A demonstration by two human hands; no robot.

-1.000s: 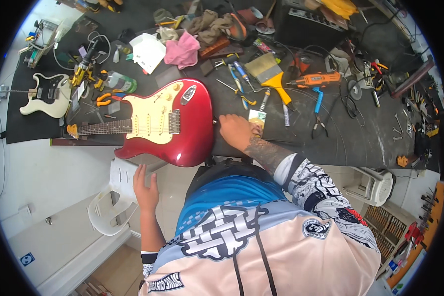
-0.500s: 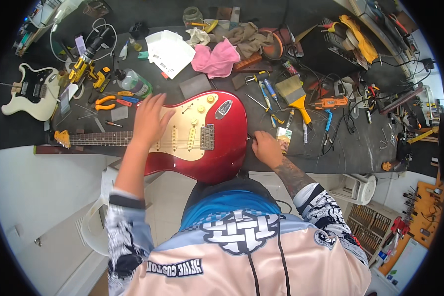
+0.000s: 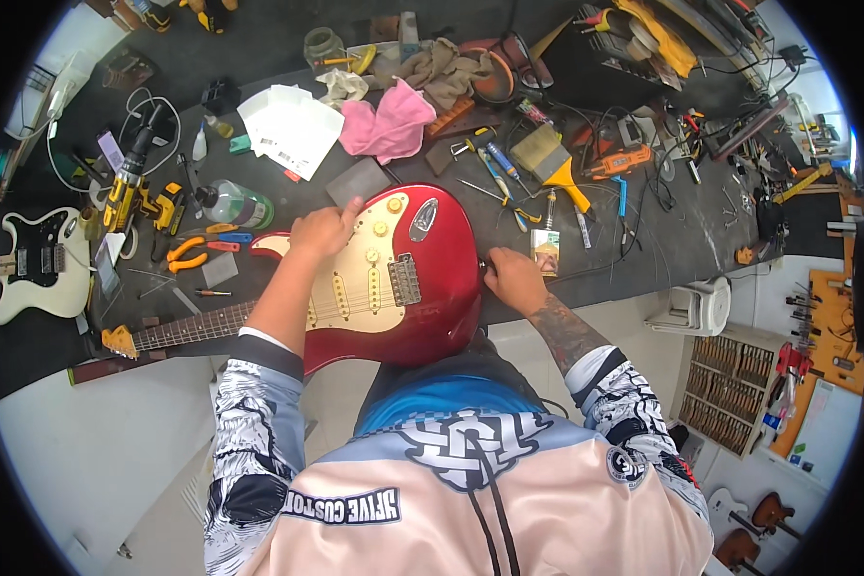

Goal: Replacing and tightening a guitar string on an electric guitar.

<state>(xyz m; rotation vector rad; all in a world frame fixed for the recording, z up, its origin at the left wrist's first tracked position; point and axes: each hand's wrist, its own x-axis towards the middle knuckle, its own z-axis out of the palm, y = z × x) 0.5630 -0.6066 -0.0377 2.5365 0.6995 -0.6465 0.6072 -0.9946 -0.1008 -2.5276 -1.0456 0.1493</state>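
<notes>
Red guitar (image 3: pixel 442 307) lies face up, part on the counter (image 3: pixel 658 269), part out over its front edge above the person's lap; neck points left. Body glossy, curved, horned. Pickguard (image 3: pixel 355 288) smooth, cream, with 3 round knobs; bridge (image 3: pixel 405 278) metal, blocky; jack plate (image 3: pixel 425 219) shiny, oval. Fretboard (image 3: pixel 190 328) dark wood.

Left hand (image 3: pixel 323 232) on the guitar's upper edge, by the pickguard; fingers close together and bent, tips hidden, so cannot tell whether they grip. Right hand (image 3: pixel 514 281) at the guitar's right end; fingers curled in against the rim. Cannot tell whether they pinch anything.

Beyond the guitar: crumpled pink cloth (image 3: pixel 391 120), soft, folded; flat white papers (image 3: pixel 293 130) fanned out; grey rectangular slab (image 3: pixel 357 180), just off its upper edge. Right of the guitar: wide brush (image 3: pixel 555 168), worn bristles, yellow handle; orange power tool (image 3: pixel 619 161), farther off. Left of the guitar's upper horn: pliers (image 3: pixel 186 254) with orange grips; clear plastic bottle (image 3: pixel 235 205). Well left: white guitar body (image 3: pixel 38 264) with black pickguard.

Print: papers bear small dark blocks, too small to read. Bottle has a wraparound label. Packet (image 3: pixel 545 252) right of the guitar carries a coloured picture. Jersey (image 3: pixel 490 528) below the guitar shows pale letters on a dark patch.
</notes>
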